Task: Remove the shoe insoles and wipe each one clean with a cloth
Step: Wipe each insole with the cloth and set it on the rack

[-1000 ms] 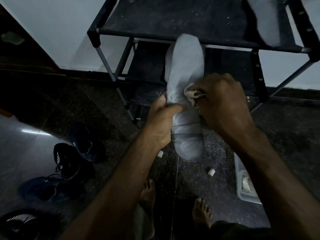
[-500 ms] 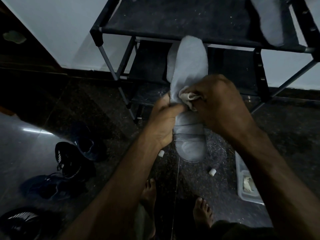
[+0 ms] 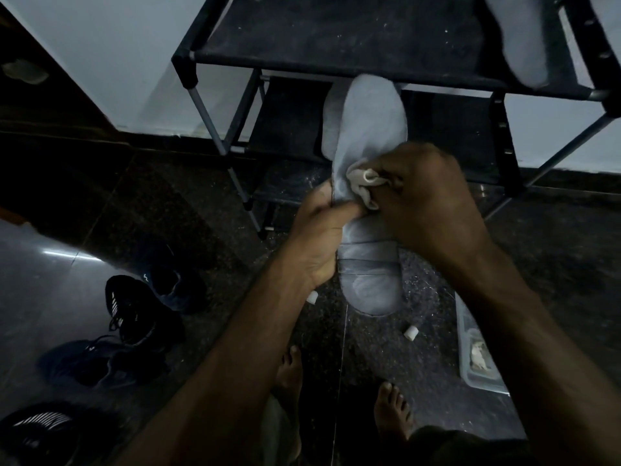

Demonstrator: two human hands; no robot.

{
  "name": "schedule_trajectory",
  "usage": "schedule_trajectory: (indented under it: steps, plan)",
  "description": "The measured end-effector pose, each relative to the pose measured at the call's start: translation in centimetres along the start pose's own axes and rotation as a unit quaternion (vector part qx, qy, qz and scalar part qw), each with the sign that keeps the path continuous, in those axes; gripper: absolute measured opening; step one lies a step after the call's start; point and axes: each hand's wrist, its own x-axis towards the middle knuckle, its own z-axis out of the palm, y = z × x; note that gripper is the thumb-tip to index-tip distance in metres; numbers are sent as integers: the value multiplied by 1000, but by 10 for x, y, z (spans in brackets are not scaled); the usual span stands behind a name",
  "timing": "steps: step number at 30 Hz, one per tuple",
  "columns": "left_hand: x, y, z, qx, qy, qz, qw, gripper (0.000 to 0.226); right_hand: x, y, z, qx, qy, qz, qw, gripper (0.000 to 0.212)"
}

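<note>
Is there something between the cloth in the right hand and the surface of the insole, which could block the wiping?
Nothing visible does. The right hand presses the cloth directly onto the insole; only the left hand's thumb lies across the insole, just below the cloth.

A dark floor carries a rack, shoes, two white caps and a tray. An insole lies on the rack's top shelf.

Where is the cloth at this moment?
In the head view the cloth is near the centre, bunched in the right hand and pressed on the insole that the left hand holds.
</note>
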Motion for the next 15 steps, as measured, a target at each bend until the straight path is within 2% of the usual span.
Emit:
schedule_trajectory:
  steps: [4,7,11,15]
  plan:
    - [-1,-1,1,14,7,-9,1000,29,0,9,1,-54,67,38,996,23]
    - [-1,-1,0,19,10,-15,1000,29,-1,10,-9,-67,28,49,996,23]
    - [0,1,0,-6,7,-6,1000,29,1,-3,-14,-7,-56,38,998,15]
    - [-2,0,5,-4,-15,-2,1000,30,0,-5,-3,3,28,16,999,22]
